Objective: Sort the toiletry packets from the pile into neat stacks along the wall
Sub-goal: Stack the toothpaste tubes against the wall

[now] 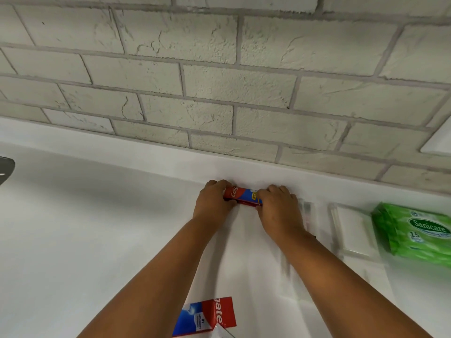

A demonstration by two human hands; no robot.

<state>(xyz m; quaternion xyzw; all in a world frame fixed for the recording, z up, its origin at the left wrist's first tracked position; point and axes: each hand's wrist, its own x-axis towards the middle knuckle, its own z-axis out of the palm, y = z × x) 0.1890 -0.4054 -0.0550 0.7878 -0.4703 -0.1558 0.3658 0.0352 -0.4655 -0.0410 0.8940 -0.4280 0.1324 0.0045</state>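
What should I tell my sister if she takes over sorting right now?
Left hand and right hand both grip the ends of a red toothpaste box at the wall.
Right of it sit clear packets, blurred, then green wipes.
One more toothpaste box lies near the bottom edge, not yet moved.
Left to do: settle this box, then fetch that one.
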